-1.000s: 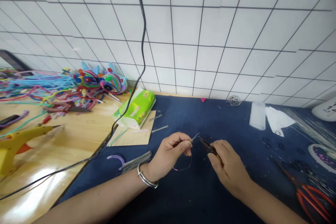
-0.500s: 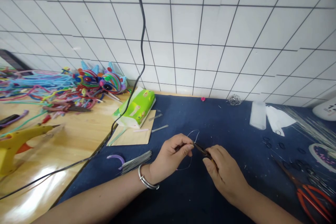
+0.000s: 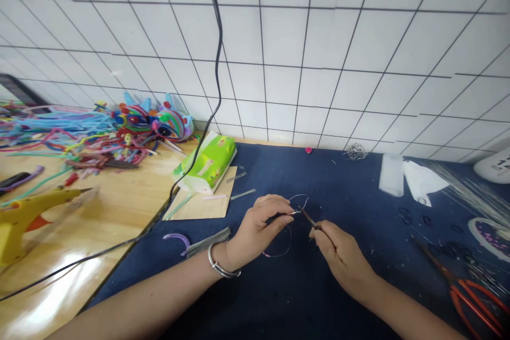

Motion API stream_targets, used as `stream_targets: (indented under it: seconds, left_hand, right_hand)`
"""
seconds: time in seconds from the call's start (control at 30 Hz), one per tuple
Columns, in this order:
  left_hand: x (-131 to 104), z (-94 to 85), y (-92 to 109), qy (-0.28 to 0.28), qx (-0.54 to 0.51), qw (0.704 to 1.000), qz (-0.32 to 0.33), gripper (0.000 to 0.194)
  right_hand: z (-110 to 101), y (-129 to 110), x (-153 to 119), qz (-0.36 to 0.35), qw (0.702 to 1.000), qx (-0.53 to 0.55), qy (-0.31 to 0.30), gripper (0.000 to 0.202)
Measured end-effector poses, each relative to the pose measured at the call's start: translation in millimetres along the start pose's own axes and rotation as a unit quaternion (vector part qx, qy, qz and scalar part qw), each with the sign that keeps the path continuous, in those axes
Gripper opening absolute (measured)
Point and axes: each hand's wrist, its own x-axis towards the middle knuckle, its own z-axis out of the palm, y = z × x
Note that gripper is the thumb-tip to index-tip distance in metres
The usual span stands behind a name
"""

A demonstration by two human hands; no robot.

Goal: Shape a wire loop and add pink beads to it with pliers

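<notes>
**Wire (image 3: 290,239) reaches right from the left hand (image 3: 251,231) toward the pliers (image 3: 309,219)**

Over on the left, a yellow plastic glue gun (image 3: 35,204) lies on the glossy, pale-grained worktop (image 3: 131,196), below a heap of fuzzy pipe cleaners (image 3: 67,122) and two rounded, striped figures (image 3: 171,123). A soft green tissue packet (image 3: 211,163) rests partly on a flat, tan board (image 3: 215,210). Below that are a curved purple piece (image 3: 181,238) and a sheaf of straight, grey metal strands (image 3: 209,241).

Right of centre in the frame, over dark blue, matte cloth (image 3: 258,303), the left hand pinches the wire between thumb and fingers. It's the nearer hand, being right on it. The short tip points right, almost level; a fine, springy curve rises above it, and a thin loop with tiny pink beads (image 3: 266,255) hangs below. Next come the slim, dark metal pliers, slanting down and right into the right hand (image 3: 345,252), whose fingers are closed around them. Their nose is just beside the wire's tip; I can't tell whether they touch.

Farther right sit a wiry, silver tangle (image 3: 356,152), a smooth, translucent sleeve (image 3: 391,175) and, at lower right, scissors with big orange-red loop handles (image 3: 474,297).
</notes>
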Motion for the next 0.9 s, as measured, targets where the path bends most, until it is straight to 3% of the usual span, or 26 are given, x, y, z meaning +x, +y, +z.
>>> stream_targets:
  seconds: [0.13,0.27,0.33,0.43,0.5,0.6,0.73,0.9]
  left_hand:
    - [1,-4.9,-6,-0.013,0.038,0.998,0.046,0.012]
    - [-1,-6.9,-5,0.014,0.042,0.998,0.051,0.011]
    - [-2,-6.6,-2,0.034,0.025,0.999,0.023,0.009]
    - [-3,-4.7,1,0.063,-0.063,0.993,-0.08,0.01]
    - [-2,-2.8,3,0.06,-0.176,0.97,-0.157,0.012]
    - [-2,0.3,3,0.009,-0.352,0.908,-0.228,0.012]
    - [-3,3.9,0,-0.061,-0.48,0.835,-0.261,0.009]
    - [-6,7.9,-3,-0.131,-0.538,0.784,-0.281,0.011]
  right_hand:
    - [-5,-1,3,-0.005,1.0,-0.011,-0.007,0.026]
    - [-18,0,6,-0.03,0.996,-0.072,-0.032,0.024]
    - [-23,3,7,-0.055,0.992,-0.11,-0.019,0.021]
    - [-28,11,9,-0.12,0.979,-0.155,0.06,0.015]
    - [-30,18,11,-0.15,0.968,-0.165,0.114,0.016]
    - [-29,27,15,-0.158,0.956,-0.191,0.158,0.018]
    - [-23,30,15,-0.2,0.939,-0.254,0.121,0.018]
    - [-15,26,12,-0.223,0.927,-0.285,0.101,0.02]
